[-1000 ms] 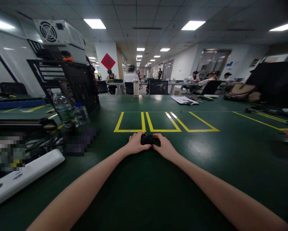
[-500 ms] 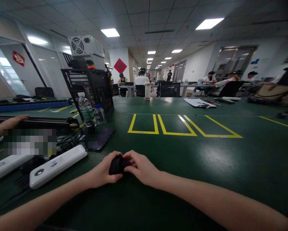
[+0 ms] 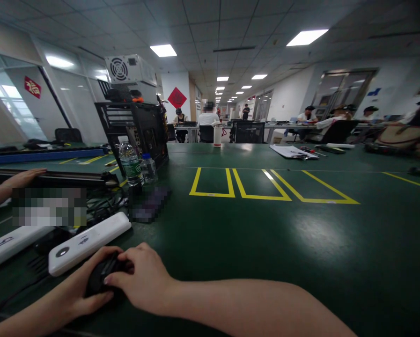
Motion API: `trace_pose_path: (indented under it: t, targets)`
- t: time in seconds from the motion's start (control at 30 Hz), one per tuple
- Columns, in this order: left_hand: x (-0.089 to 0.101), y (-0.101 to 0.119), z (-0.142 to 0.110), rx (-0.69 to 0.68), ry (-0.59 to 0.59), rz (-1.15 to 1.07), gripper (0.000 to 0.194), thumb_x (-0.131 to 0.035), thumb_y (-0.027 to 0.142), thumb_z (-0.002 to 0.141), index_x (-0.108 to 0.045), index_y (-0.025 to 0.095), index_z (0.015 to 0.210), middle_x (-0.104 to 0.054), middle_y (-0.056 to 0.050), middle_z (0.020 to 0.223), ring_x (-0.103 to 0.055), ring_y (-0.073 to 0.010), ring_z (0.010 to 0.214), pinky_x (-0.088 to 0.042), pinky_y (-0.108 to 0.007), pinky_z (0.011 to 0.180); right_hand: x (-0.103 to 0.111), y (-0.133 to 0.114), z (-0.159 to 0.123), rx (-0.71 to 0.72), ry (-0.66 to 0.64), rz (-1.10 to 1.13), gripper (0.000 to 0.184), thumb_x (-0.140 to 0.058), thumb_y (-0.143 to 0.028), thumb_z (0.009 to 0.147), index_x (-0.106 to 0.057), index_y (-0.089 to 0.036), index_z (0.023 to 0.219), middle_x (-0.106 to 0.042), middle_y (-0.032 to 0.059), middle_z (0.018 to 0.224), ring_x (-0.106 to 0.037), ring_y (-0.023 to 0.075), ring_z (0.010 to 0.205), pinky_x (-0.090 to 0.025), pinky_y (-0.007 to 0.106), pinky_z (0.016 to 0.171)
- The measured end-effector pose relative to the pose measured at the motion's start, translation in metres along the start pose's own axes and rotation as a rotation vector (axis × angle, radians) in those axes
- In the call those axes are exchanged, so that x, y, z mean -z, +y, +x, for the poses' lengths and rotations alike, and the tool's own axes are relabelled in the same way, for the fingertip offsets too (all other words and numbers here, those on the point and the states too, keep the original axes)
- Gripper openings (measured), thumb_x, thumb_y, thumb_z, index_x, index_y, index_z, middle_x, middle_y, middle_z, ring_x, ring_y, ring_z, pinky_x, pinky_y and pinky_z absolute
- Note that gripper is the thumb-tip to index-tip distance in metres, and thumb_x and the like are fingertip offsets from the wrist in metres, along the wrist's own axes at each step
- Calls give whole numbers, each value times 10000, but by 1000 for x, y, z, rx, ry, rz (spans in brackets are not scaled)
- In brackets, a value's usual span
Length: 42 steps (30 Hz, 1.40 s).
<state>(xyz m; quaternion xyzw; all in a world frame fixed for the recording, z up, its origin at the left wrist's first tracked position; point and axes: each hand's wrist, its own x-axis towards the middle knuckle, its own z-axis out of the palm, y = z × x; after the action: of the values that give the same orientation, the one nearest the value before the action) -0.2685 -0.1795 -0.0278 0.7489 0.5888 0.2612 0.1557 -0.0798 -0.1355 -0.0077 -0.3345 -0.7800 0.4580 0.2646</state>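
My left hand [image 3: 72, 291] is wrapped round a small rounded black object [image 3: 99, 274] whose kind I cannot make out. From the other side, my right hand [image 3: 148, 278] closes its thumb and fingers on the same object. Both hands are low over the green table [image 3: 252, 243], at the left front. Just beyond my left hand lies a white oblong device [image 3: 90, 241] with a round dark button. Fingers cover much of the black object.
A second white device [image 3: 16, 241] and tangled black cables [image 3: 104, 203] lie at the left. Two plastic bottles [image 3: 130, 164] stand beside an open black computer case [image 3: 148, 133]. Another person's hand [image 3: 23, 179] rests on a dark bar. Yellow tape outlines [image 3: 213, 194] mark the table.
Both hands have moved left and nearer to me with the black object between them. The view has shifted slightly.
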Motion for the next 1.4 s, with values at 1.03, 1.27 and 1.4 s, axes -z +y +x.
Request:
trace_pose_path:
  t: [1.03,1.27,1.4]
  targets:
    - [-157,194,197,-676,-101,-80,642,-620,370,669,-276,236,1195,-462,-52,1144,-427,-221,1076,-226,-370,967,232,106,-106,-57,354,217,192,-558,-254,728,-489,-188,895,-537,19,954,-550,166,924,-455,355,816]
    - [-153,193,194,-669,-113,-81,593,-614,382,669,-320,243,1165,-462,-41,1118,-434,-224,1040,-264,-380,939,224,103,-111,24,356,167,195,-552,-212,729,-470,-225,906,-482,-2,955,-548,152,901,-488,311,756]
    - [-143,195,185,-693,-142,-70,604,-609,388,671,-314,237,1177,-440,-55,1155,-411,-241,1066,-256,-385,946,222,98,-108,-22,388,180,133,-520,-261,757,-464,-208,866,-513,0,886,-563,156,854,-485,337,751]
